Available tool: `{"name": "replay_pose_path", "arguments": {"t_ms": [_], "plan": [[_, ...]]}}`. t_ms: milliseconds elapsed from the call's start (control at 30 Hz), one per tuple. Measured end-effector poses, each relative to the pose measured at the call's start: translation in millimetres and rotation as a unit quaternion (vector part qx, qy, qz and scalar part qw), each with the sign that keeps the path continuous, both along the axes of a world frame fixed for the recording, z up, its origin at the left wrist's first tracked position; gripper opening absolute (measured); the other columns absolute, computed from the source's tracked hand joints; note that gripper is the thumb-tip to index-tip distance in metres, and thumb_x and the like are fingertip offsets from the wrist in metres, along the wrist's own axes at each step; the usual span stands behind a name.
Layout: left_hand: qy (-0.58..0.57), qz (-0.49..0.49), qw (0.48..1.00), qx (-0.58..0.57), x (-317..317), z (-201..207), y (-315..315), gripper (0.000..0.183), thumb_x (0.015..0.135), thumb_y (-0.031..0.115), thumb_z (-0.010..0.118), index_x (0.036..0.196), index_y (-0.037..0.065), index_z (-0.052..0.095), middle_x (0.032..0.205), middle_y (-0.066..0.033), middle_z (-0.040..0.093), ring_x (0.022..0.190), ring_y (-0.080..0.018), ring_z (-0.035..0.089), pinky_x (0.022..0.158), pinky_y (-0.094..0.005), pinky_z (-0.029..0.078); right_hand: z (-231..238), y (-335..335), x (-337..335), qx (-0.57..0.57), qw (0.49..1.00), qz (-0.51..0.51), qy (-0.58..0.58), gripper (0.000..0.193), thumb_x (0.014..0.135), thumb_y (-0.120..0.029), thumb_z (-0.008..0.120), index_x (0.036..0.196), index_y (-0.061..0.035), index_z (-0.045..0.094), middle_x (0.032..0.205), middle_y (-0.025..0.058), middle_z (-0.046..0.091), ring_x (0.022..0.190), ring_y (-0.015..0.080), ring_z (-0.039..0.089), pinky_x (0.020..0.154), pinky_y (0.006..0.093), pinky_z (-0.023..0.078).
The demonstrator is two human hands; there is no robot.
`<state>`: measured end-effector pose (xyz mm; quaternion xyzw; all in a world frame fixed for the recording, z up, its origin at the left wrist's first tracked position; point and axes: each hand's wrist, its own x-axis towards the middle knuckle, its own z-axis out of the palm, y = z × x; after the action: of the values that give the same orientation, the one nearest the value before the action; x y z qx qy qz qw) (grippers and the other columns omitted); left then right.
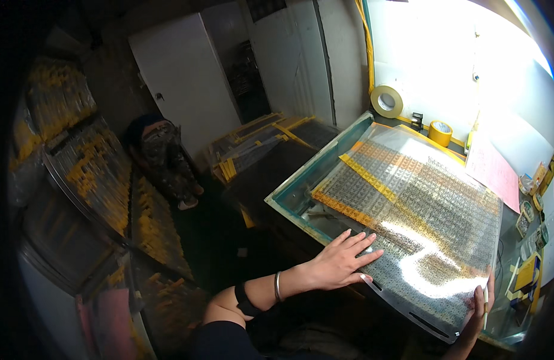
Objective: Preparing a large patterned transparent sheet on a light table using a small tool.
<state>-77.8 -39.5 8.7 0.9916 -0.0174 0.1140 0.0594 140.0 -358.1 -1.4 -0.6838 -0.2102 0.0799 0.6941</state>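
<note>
A large see-through film sheet (pixel 433 228) printed with rows of small dark patterns lies over a green-framed glass light table (pixel 325 171), with bright glare on its near part. Strips of yellow tape (pixel 367 177) and an orange band cross the film. My left hand (pixel 349 258) rests on the film's near left edge, fingers spread and flat. Beside its thumb runs a dark strip with long slots (pixel 430 323) along the near edge. At the right edge of the film is my right hand (pixel 482 300), fingers curled around a thin white stick (pixel 485 307); its palm is hidden.
Tape rolls (pixel 387 101) (pixel 440 133) stand behind the film. A pink paper sheet (pixel 494 173) and small containers (pixel 526 210) line the right side. Racks of yellow-taped films (pixel 97 174) fill the left. A person (pixel 163 159) bends beside them. More taped sheets (pixel 271 135) lie beyond the table.
</note>
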Motion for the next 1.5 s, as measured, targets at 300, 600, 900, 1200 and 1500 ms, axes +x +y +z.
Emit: {"name": "replay_pose_path", "arguments": {"t_ms": [300,600,900,1200,1500], "plan": [[0.005,0.006,1.000,0.021,0.3,1.1,-2.8,0.073,0.091,0.057,0.049,0.146,0.012,0.034,0.148,-0.0240,0.031,0.136,-0.0394,0.034,0.110,-0.0565,0.026,-22.8,-15.0,7.1,0.011,0.999,-0.008,0.043,0.079,0.079,-0.026,0.063,0.146,-0.0001,0.031,0.126,0.0177,0.053,0.096,0.0182,0.060,0.070,0.0225,0.049],[-0.037,-0.024,0.972,-0.233,28.0,29.9,32.6,0.068,0.084,0.050,0.066,0.133,0.004,0.052,0.132,-0.0176,0.054,0.126,-0.0314,0.047,0.108,-0.0447,0.034,6.1,2.8,-1.3,-0.060,0.998,0.021,0.007,0.073,0.082,-0.020,0.061,0.146,-0.0015,0.032,0.111,0.0169,0.063,0.076,0.0101,0.054,0.068,0.0187,0.042],[-0.151,0.094,0.956,-0.233,52.4,-11.1,50.8,0.065,0.089,0.044,0.062,0.137,0.004,0.044,0.144,-0.0173,0.041,0.139,-0.0326,0.028,0.113,-0.0453,0.025,10.4,17.8,-13.3,-0.057,0.998,-0.021,-0.009,0.067,0.085,-0.017,0.060,0.144,0.0002,0.034,0.105,0.0136,0.065,0.073,0.0090,0.053,0.060,0.0217,0.046],[-0.135,0.105,0.951,-0.257,54.9,-11.3,49.3,0.064,0.090,0.046,0.060,0.137,0.004,0.045,0.142,-0.0192,0.042,0.138,-0.0341,0.031,0.112,-0.0460,0.027,14.1,22.6,-18.3,-0.094,0.993,-0.059,-0.027,0.062,0.087,-0.015,0.058,0.143,0.0003,0.037,0.097,0.0089,0.065,0.072,0.0077,0.051,0.062,0.0194,0.042],[-0.132,0.114,0.964,-0.201,55.9,-14.1,46.2,0.069,0.089,0.048,0.060,0.136,0.001,0.044,0.142,-0.0208,0.042,0.137,-0.0349,0.032,0.112,-0.0463,0.027,6.0,14.0,-7.1,-0.100,0.992,-0.031,-0.065,0.059,0.088,-0.015,0.057,0.144,-0.0059,0.040,0.094,0.0079,0.066,0.065,0.0051,0.047,0.056,0.0174,0.038]]}}
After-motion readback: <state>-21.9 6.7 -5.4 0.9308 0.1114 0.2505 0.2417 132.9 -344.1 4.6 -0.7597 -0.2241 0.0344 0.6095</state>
